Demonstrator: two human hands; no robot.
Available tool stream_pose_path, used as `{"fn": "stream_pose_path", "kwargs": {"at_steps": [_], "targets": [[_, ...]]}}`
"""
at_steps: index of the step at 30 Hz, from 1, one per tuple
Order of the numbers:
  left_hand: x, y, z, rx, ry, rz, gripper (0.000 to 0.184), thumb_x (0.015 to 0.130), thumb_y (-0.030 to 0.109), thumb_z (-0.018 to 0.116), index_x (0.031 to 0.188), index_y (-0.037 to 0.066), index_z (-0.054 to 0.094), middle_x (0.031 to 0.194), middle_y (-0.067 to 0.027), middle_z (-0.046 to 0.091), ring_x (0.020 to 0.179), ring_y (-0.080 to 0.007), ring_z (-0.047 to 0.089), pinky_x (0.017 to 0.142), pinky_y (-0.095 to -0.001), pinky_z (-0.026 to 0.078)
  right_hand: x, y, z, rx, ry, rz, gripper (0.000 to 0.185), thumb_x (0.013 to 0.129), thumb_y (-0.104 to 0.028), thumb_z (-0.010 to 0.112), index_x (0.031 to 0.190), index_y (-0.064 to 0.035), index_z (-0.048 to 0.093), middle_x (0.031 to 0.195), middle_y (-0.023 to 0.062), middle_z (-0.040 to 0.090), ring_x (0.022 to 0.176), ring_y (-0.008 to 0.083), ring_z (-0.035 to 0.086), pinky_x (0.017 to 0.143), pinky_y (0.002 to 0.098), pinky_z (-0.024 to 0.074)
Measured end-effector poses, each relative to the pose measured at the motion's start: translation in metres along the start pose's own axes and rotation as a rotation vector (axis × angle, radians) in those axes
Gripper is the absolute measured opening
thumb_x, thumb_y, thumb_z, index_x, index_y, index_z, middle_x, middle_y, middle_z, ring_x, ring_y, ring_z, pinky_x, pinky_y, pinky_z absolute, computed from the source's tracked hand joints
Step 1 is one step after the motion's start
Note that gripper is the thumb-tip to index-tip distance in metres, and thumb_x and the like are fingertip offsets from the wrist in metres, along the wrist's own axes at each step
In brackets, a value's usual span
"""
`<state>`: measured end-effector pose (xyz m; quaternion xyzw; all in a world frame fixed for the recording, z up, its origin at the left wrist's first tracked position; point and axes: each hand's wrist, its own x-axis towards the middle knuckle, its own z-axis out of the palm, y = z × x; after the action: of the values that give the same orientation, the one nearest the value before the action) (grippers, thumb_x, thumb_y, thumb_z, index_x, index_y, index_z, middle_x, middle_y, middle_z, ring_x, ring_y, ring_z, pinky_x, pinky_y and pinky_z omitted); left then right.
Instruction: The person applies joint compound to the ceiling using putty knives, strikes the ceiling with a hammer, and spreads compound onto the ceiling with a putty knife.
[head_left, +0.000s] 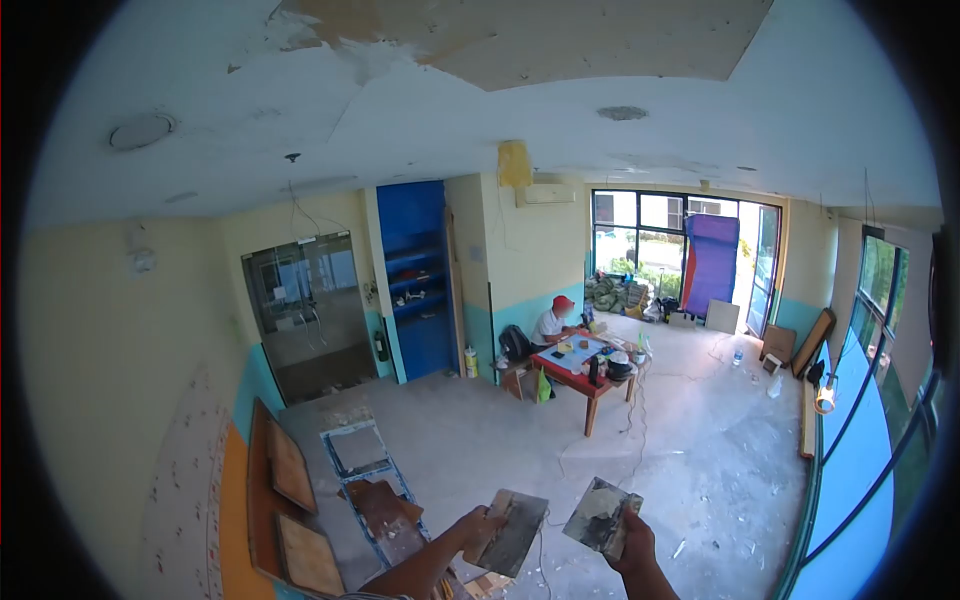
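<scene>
My left hand point(478, 532) is closed on a flat rectangular trowel point(512, 535) with a grey, smeared blade, at the bottom centre. To its right, my right hand point(636, 545) grips a second flat plate point(598, 512), which carries a pale lump of plaster-like material. The two blades are held apart, a short gap between them, high above the floor. Overhead, the white ceiling point(450, 130) has a bare brownish patch point(610, 40) with rough edges.
A person point(553, 324) in a red cap sits at a red table point(578, 380) covered with items. A metal ladder frame point(360, 452) lies lower left, near leaning boards point(292, 465). Cables trail over the floor point(700, 420). Windows line the right side.
</scene>
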<state>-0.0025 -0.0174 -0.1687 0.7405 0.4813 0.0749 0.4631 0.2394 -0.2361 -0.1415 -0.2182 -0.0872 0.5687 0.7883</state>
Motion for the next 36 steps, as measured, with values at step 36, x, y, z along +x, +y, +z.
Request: {"fn": "stream_pose_path", "kwargs": {"at_steps": [36], "targets": [[-0.112,0.087,-0.018,0.514,0.457,1.227,0.039,0.064,-0.002,0.064,0.101,0.009,0.068,0.090,-0.0061,0.061,0.088,-0.0253,0.057,0.083,-0.0403,0.041,-0.026,0.007,0.029,0.013,0.115,-0.305,0.039,0.099,-0.026,0.048,0.131,-0.0054,0.041,0.118,0.0122,0.057,0.102,0.0266,0.063,0.087,0.0433,0.0550]]}}
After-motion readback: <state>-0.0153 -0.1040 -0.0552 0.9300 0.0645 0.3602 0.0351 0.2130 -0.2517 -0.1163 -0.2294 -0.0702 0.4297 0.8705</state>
